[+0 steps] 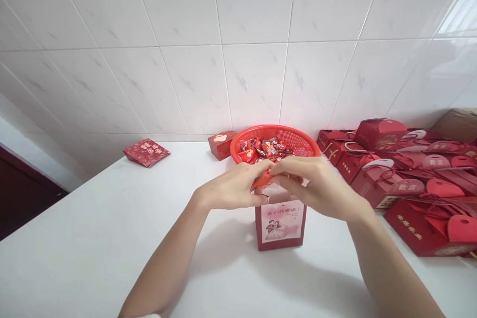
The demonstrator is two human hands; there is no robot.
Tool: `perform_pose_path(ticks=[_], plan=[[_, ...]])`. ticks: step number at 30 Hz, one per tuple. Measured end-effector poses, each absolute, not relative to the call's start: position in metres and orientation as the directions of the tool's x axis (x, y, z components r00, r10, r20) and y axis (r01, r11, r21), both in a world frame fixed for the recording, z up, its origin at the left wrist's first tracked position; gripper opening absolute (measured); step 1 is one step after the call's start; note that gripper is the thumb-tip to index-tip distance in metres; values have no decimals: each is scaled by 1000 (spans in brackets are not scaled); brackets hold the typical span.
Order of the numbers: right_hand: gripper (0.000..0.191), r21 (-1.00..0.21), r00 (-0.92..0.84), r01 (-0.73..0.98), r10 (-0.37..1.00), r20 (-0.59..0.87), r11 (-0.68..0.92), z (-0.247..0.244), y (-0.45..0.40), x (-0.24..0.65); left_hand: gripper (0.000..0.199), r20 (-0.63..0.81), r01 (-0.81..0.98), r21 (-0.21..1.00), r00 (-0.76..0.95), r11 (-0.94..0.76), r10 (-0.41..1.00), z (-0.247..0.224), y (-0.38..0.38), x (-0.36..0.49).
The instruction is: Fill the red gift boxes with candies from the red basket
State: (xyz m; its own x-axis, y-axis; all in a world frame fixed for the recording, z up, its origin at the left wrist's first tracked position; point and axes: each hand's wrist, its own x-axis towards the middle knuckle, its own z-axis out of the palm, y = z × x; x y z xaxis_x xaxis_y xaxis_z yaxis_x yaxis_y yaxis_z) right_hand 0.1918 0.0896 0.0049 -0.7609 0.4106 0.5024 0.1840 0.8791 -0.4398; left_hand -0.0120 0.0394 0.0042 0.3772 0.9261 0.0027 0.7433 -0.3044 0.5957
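Mostly hidden behind the bent fingers, the open top of a red gift box (281,246) can be made out only in part; the box stands upright on the white counter (112,243), at the lower centre of the frame. The left hand (233,186) and the right hand (316,184) meet over its mouth, fingers curled inward, with something orange-red showing between them. Whether that is a held piece or the basket's near side cannot be told, nor whether either hand's fingers grip anything.

Both hands also cover the near part of a red basket (300,139), just behind the box, where wrapped sweets (270,148) lie heaped. A small box (221,144) sits by the basket's left side. A dark red packet (146,152) lies at centre left. Red boxes (395,184) crowd the right of the frame, overlapping, some cut off by the edge; a brown object (458,124) behind them is cropped too.
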Motion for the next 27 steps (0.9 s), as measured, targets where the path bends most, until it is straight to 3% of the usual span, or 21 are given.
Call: perform_pose_path(ticks=[5, 10, 15, 20, 23, 27], plan=[[15, -548, -692, 239, 537, 482, 801, 11, 98, 205, 25, 91, 646, 674, 407, -357, 909, 7, 39, -13], [17, -636, -713, 182, 546, 439, 750, 14, 98, 206, 42, 246, 590, 669, 398, -452, 884, 9, 37, -13], [29, -719, -682, 168, 606, 409, 675, 17, 95, 201, 37, 350, 590, 625, 373, -511, 859, 9, 36, -10], [21, -785, -689, 80, 603, 402, 615, 18, 92, 201, 29, 358, 628, 586, 367, -513, 859, 10, 34, -7], [13, -781, -677, 48, 595, 433, 623, 18, 90, 203, 18, 384, 604, 619, 326, -503, 864, 9, 34, -8], [10, -756, -671, 2, 561, 484, 655, 16, 91, 203, 30, 389, 540, 689, 288, -483, 875, 10, 34, -11]])
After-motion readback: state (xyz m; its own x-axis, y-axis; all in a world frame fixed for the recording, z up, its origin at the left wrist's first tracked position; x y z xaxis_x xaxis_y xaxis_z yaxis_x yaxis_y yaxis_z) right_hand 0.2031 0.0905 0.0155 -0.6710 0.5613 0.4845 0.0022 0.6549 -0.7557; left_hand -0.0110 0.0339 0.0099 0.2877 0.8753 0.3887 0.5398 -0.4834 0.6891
